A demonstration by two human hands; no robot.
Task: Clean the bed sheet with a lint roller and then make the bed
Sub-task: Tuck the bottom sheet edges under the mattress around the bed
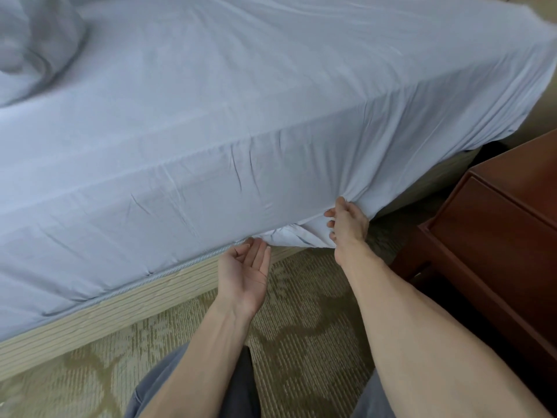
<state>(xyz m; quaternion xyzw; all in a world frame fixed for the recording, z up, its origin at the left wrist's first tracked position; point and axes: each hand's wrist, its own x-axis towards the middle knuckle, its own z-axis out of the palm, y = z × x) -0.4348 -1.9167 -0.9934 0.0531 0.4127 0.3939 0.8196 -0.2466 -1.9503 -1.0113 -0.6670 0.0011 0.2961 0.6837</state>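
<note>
A pale blue bed sheet (271,101) covers the top of the mattress and hangs down its near side, mostly smooth on top and lightly creased on the side panel. Along the left stretch of the near edge its hem lies against the ribbed beige bed base (120,306). Towards the bed's near right corner the cloth hangs loose and gathers into folds. The right hand (348,224) grips a bunch of this loose sheet at the lower edge of the mattress side, fingers curled into the fabric and thumb up against it, so that creases fan out from the grip. The left hand (245,276) is just beside it to the left, palm up, with fingers relaxed and slightly bent, holding nothing. Its fingertips reach the hem where the sheet meets the bed base, though whether they touch the cloth cannot be told. At the far left corner of the bed lies a rumpled mass of the same blue bedding (36,43). A dark red-brown wooden nightstand (497,221) stands on the patterned olive carpet (301,327) near the bed's right corner, apart from the sheet. The person's grey trousers (156,384) show at the bottom of the view.
</note>
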